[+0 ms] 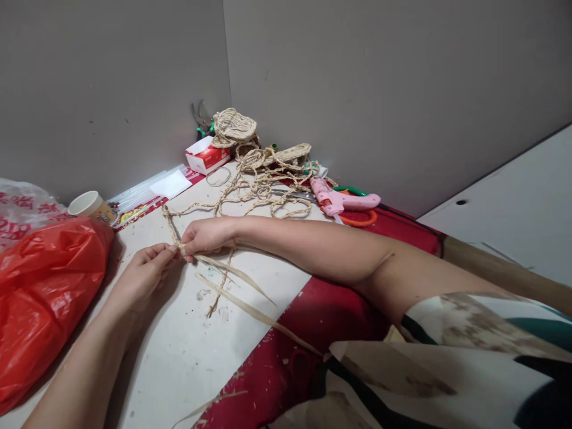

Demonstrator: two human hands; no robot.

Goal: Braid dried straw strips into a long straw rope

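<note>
My left hand (pixel 149 265) and my right hand (pixel 203 235) meet over the white board (pixel 179 333), fingertips almost touching. Between them they pinch a braided straw cord (pixel 170 223), whose plaited end sticks up past the fingers. Loose flat straw strands (pixel 241 275) trail from the right hand toward my body. Another long strand (pixel 268 322) lies across the board and over its edge. A thin twisted piece of cord (pixel 218 295) hangs below my right wrist. Farther back lies a tangled heap of the same cord (pixel 254 185). The exact grip of the left fingers is partly hidden.
A pink glue gun (pixel 342 199) lies by orange-handled scissors (pixel 360 218) at the right. Behind stand a red tissue box (pixel 208 156) and pliers (pixel 203 122). A paper cup (pixel 92 205), glue sticks (pixel 143 190) and a red plastic bag (pixel 49 298) are at the left. Grey walls enclose the back.
</note>
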